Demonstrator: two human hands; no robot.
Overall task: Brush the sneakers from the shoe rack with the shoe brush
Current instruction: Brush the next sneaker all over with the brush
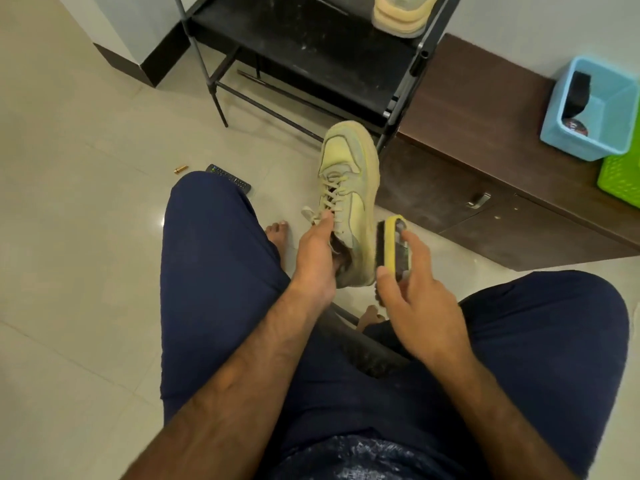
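Now left hand (317, 252) grips sneaker (349, 188) at the collar, right hand (420, 296) holds shoe brush (389, 245); best short firm strokes along the near side.

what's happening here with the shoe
A seated person is brushing a pale yellow lace-up sneaker. Their left hand holds it up at its opening, toe pointing away, while the right hand holds a yellow-backed shoe brush with dark bristles against its side near the heel. The matching second sneaker sits on the black metal shoe rack behind.
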